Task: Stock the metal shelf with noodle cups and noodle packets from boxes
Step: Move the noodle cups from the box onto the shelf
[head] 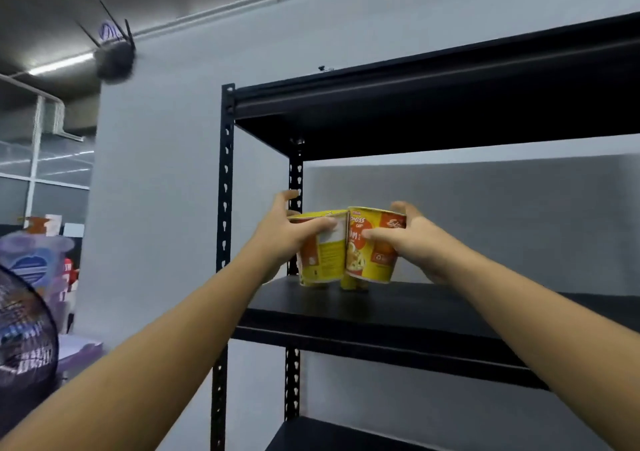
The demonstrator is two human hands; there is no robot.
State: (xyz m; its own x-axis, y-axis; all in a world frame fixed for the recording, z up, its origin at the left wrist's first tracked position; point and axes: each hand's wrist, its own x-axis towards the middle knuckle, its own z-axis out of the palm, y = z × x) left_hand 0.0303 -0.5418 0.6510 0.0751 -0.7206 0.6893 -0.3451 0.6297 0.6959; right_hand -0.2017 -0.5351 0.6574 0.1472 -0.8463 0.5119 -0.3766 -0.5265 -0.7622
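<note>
Grey painted wall [166, 173], dim room, with a lit tube light [59, 63] on the ceiling at far left. A black router with antennas [114, 59] sits high on the wall corner, and a dark wire-guard fan [24, 329] shows at the lower left, blurred.

The black metal shelf [227, 208] stands against the wall. Its middle board [450, 312] carries two yellow-and-red tapered paper noodle cups at its left end, near the back-left post.

- The left hand [294, 239] grasps the left cup [323, 256] from its left side, thumb across the near face and one finger lifted free above the rim.
- The right hand [412, 243] grasps the right cup [372, 256] from its right side, thumb across the print.
- Both cups stand with the long axis near upright, wide mouth up, tops leaning slightly inward and rims touching.
- The bases are at or just above the board; which, I cannot tell. The yellow patches beneath may be reflections.

Judgement: this is the placing step. Each cup lies straight ahead of its own palm, so the move turns on lowering them level and opening outward. The left hand is nearer the post, with little room there.

Writing on the right cup reads "…press cup", and "Ex…" on the red panel. The brand line above is too small to read. The left cup shows a pale label panel, illegible.
</note>
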